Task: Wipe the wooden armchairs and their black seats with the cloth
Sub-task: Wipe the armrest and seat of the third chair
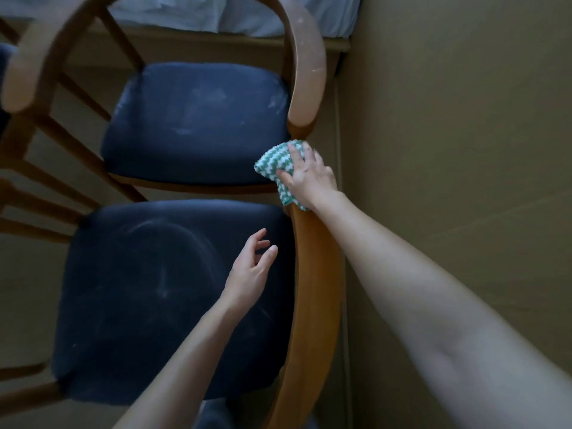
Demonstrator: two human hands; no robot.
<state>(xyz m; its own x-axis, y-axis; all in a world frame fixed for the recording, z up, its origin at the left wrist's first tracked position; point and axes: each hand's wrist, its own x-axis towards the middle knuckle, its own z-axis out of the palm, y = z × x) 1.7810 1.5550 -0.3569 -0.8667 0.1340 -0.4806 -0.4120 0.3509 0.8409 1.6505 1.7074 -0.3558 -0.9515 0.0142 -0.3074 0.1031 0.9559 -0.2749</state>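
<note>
Two wooden armchairs stand one behind the other. The near chair has a dusty black seat (148, 292) and a curved wooden armrest (315, 289) on its right. My right hand (309, 174) grips a green-and-white striped cloth (274, 164) and presses it onto the far tip of that armrest. My left hand (250, 267) hovers over the near seat's right side with fingers loosely spread, holding nothing. The far chair has a black seat (198, 125) with pale dust marks and a dusty curved back rail (306, 72).
A tan wall (458, 134) runs close along the right of both chairs. Wooden back slats (62, 187) of the chairs cross the left side. A bed with light blue bedding (235, 17) lies beyond the far chair. Tan floor shows at the left.
</note>
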